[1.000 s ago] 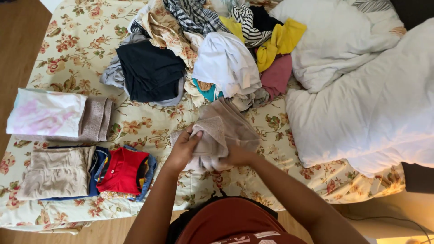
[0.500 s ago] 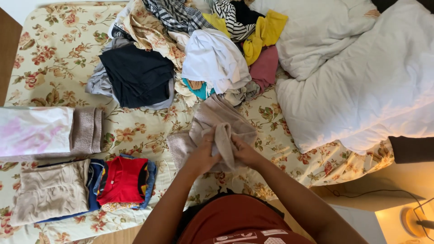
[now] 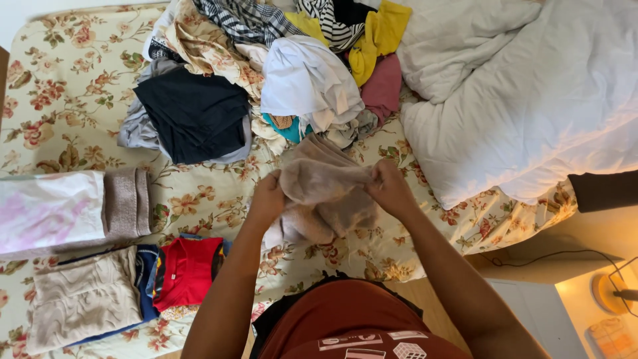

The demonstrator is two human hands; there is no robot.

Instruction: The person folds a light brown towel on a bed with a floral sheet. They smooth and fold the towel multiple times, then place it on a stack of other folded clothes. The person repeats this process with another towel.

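Both hands have drawn the beige garment [image 3: 322, 189] higher and tighter since a moment ago. Folded stacks [image 3: 86, 252] sit at the left of the floral bed [image 3: 60, 86], kept apart from the unsorted heap [image 3: 266, 73]. Left hand [image 3: 267, 199] and right hand [image 3: 387, 188] each clench an edge, stretching the cloth above the sheet. No containers show.
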